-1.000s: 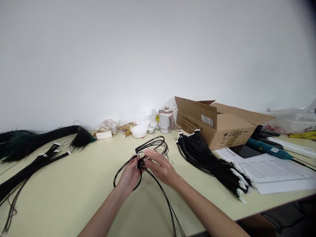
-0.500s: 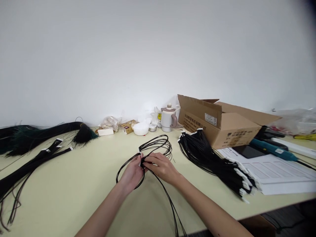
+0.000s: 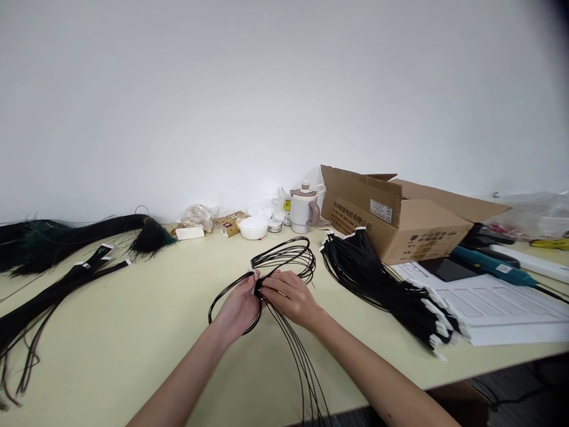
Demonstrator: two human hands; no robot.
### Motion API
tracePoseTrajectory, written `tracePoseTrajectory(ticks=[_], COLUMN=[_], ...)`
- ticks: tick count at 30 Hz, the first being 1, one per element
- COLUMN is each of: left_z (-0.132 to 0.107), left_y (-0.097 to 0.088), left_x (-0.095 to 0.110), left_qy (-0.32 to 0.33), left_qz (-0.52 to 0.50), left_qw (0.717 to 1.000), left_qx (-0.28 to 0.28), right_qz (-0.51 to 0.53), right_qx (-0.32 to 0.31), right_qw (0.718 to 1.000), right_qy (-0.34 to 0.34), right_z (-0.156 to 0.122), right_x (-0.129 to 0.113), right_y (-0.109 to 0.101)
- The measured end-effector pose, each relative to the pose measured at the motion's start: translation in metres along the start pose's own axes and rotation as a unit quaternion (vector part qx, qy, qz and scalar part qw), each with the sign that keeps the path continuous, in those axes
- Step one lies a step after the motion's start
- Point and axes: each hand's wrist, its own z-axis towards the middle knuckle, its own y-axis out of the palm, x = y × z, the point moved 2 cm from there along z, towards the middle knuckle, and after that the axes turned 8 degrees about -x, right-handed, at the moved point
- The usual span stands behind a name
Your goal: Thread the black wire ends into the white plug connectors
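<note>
Left hand [image 3: 235, 311] and right hand [image 3: 291, 296] close together, just below frame centre, both clamped on a looped bunch of black wires [image 3: 284, 255]. Left thumb and fingers pinch it beside a small white plug [image 3: 254, 287]; right fingertips grip just right of that, exact contact hidden. Loops spread up and right of the hands, another hangs about the left hand; loose strands fan down to the bottom of the frame, reaching the table's near edge.

Table [image 3: 155, 350]: near edge climbs from bottom centre to the right side. Most elbow room at left, a broad stretch of tabletop out to the wire bundle [image 3: 57, 296] at lower left. Right side tighter: wire pile [image 3: 391, 296] near the right hand, open cardboard box [image 3: 427, 231] behind it, paper [image 3: 511, 320] alongside, close to the edge. Bowl [image 3: 253, 229] and mug [image 3: 301, 214] along the wall, well apart from the hands.
</note>
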Motion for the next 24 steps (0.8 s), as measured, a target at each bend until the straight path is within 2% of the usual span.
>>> tracePoseTrajectory(ticks=[7,17,24], left_z=[0.001,0.0,0.003], left_y=[-0.001,0.002,0.001], left_x=[0.0,0.004,0.007], left_qy=[0.005,0.027,0.049], left_qz=[-0.002,-0.013,0.002], left_qw=[1.0,0.999,0.996], left_qx=[0.006,0.041,0.072], right_qz=[0.029,0.17,0.268], right_qx=[-0.005,-0.029,0.019], right_qw=[0.999,0.982,0.953], right_qy=[0.034,0.078,0.138], right_z=[0.006,0.006,0.011], right_x=[-0.004,-0.001,0.003], right_y=[-0.002,-0.004,-0.009])
